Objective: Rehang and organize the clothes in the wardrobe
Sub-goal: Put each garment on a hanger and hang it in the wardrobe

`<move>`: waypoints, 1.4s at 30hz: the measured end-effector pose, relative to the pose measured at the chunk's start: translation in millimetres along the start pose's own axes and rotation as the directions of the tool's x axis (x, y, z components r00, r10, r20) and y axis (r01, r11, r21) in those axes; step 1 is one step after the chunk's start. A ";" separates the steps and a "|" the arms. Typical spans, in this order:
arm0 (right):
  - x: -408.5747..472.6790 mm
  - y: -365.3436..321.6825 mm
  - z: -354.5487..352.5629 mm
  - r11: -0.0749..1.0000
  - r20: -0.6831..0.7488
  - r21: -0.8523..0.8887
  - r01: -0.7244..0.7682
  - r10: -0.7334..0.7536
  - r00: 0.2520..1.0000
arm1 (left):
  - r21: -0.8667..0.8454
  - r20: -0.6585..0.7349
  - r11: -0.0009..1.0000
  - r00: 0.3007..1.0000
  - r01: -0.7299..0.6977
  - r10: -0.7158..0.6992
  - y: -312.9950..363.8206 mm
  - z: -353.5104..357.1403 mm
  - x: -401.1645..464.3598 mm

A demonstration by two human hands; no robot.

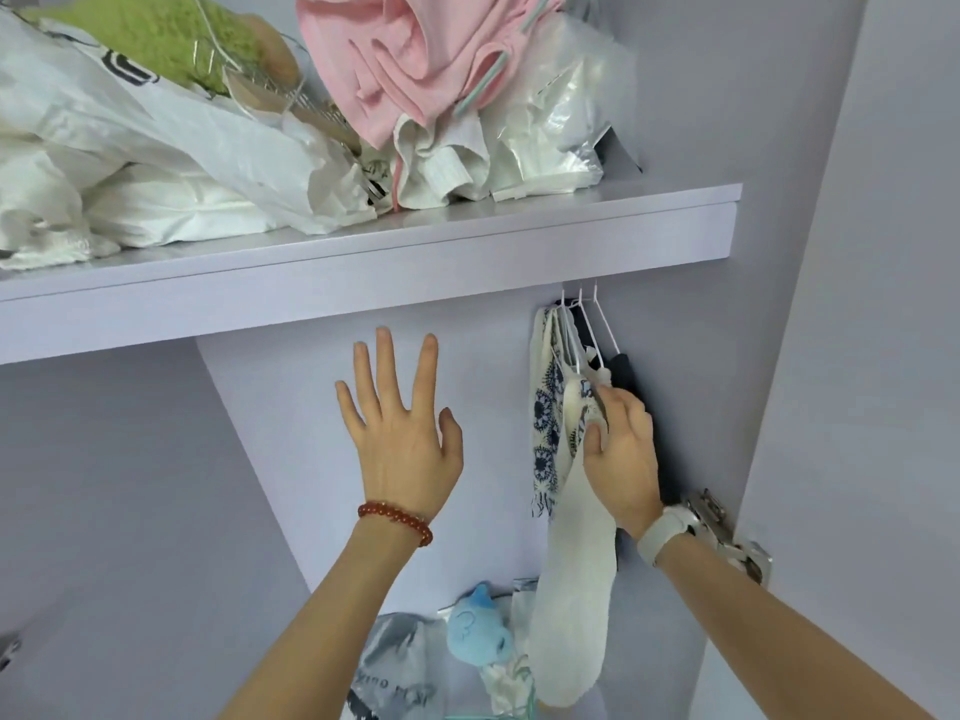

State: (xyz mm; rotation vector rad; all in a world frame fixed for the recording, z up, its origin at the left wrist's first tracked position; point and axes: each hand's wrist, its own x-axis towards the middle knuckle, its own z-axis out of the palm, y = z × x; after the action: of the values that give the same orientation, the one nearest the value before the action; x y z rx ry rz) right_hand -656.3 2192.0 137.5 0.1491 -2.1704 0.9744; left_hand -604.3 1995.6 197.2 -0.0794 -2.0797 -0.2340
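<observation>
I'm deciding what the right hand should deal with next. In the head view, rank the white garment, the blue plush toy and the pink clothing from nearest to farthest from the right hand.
1. White garment: pinched by the right hand.
2. Blue plush toy: below, lower left.
3. Pink clothing: up on the shelf.

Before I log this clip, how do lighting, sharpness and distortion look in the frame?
Head view: soft, even light, no harsh glare; the shelf edge bows from wide-angle distortion; the left hand is sharp, the right hand slightly soft where it grips the white garment; the dark clothes behind sit in shadow.
</observation>
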 end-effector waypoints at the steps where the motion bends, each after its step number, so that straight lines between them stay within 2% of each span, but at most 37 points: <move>1: -12.6 3.2 -6.0 0.998 -0.009 -0.043 0.041 -0.041 0.999 | -0.055 0.029 0.998 0.999 0.021 -0.019 2.0 4.8 -15.7; 3: -42.0 11.3 -18.7 0.988 0.024 -0.131 0.077 -0.075 0.997 | -0.123 0.125 0.991 0.991 0.061 -0.046 4.8 18.1 -47.5; 6: -92.8 27.4 -40.9 0.958 0.117 -0.279 0.066 -0.034 0.993 | -0.138 0.343 0.988 0.939 0.065 -0.014 12.1 39.0 -95.2; 9: -151.7 41.7 -69.3 0.912 0.142 -0.407 -0.045 0.112 0.984 | -0.187 0.513 0.982 0.852 -0.005 0.102 25.6 52.1 -146.7; 13: -247.1 43.9 -111.8 0.783 0.068 -0.559 -0.272 0.371 0.926 | -0.318 0.676 0.947 0.692 -0.036 0.253 48.9 47.1 -219.1; 17: -359.4 21.3 -145.6 0.553 -0.062 -0.638 -0.536 0.657 0.752 | -0.497 0.742 0.867 0.496 -0.043 0.450 66.7 20.1 -293.9; 19: -416.6 -2.7 -159.3 0.407 -0.172 -0.637 -0.655 0.753 0.635 | -0.587 0.733 0.806 0.375 -0.072 0.567 72.8 0.3 -329.7; 21: -469.8 -32.4 -174.2 0.237 -0.288 -0.584 -0.776 0.833 0.472 | -0.645 0.737 0.762 0.218 -0.061 0.640 81.1 -26.2 -359.2; 23: -515.2 -65.3 -190.9 0.082 -0.396 -0.499 -0.863 0.864 0.311 | -0.703 0.699 0.705 0.094 -0.092 0.709 93.4 -49.8 -382.9; 25: -551.9 -98.9 -208.5 -0.030 -0.487 -0.425 -0.905 0.850 0.201 | -0.785 0.607 0.602 0.009 -0.148 0.794 111.8 -75.5 -402.1; 28: -602.7 -145.0 -233.2 -0.190 -0.630 -0.287 -0.939 0.776 0.036 | -0.880 0.469 0.457 -0.081 -0.132 0.880 141.3 -122.6 -425.7; 32: -666.7 -205.9 -252.4 -0.351 -0.763 -0.098 -0.931 0.627 -0.156 | -0.964 0.249 0.223 -0.200 -0.145 0.948 171.0 -189.7 -461.8; 36: -735.6 -264.3 -257.4 -0.435 -0.793 0.093 -0.895 0.511 -0.331 | -0.985 0.042 -0.017 -0.335 -0.170 0.941 186.3 -268.3 -501.7; 38: -771.0 -289.8 -256.3 -0.456 -0.791 0.165 -0.874 0.468 -0.393 | -0.980 -0.027 -0.102 -0.393 -0.170 0.919 189.1 -308.9 -523.9; 42: -854.8 -348.1 -260.3 -0.491 -0.741 0.366 -0.791 0.361 -0.566 | -0.942 -0.167 -0.293 -0.528 -0.164 0.833 187.1 -405.9 -585.3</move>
State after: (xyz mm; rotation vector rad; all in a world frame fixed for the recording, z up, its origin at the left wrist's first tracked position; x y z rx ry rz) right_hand 242.2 1968.9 -112.5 -2.6254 -0.9503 0.5800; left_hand 62.3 2121.6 -89.5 -3.0633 -1.7208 0.1801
